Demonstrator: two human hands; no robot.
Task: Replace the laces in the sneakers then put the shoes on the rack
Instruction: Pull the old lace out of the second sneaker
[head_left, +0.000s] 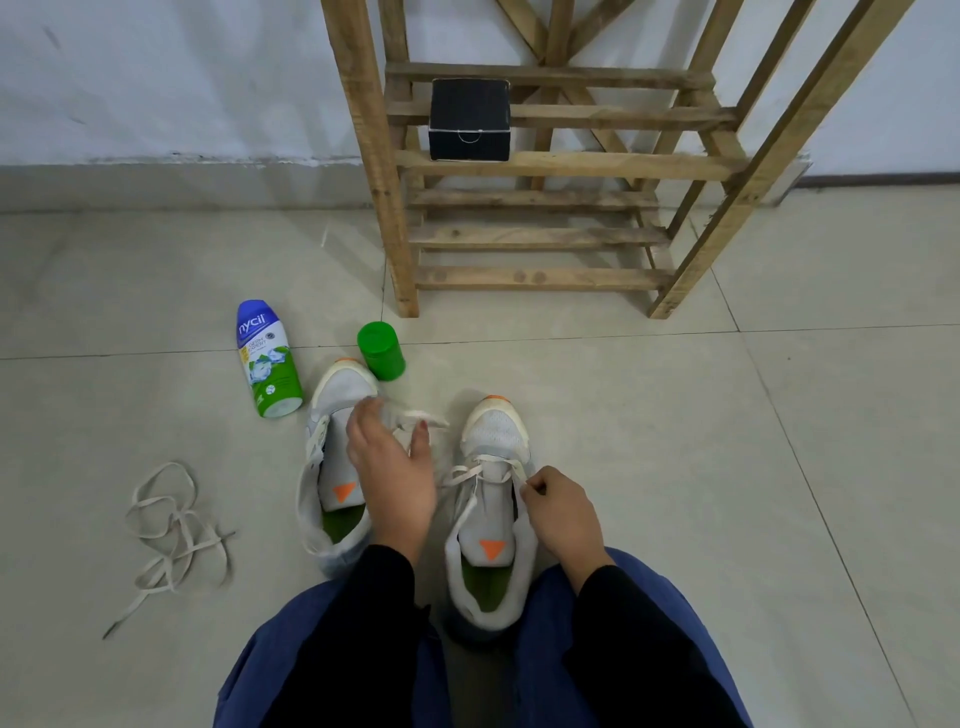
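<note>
Two white sneakers with orange toe tips and green insoles stand on the tiled floor. The left sneaker (332, 415) has no lace in it. The right sneaker (493, 519) has a white lace (485, 465) threaded through its lowest eyelets. My left hand (392, 467) hovers between the shoes and pinches a blurred end of that lace. My right hand (558, 512) pinches the other lace end at the shoe's right eyelets. A loose off-white lace (174, 525) lies tangled on the floor at the left.
A wooden slatted rack (545, 236) stands against the wall ahead, with a black box (470, 119) on its upper shelf. A powder bottle (269, 358) lies beside the left sneaker and a green canister (381, 351) stands near its toe. My knees fill the bottom.
</note>
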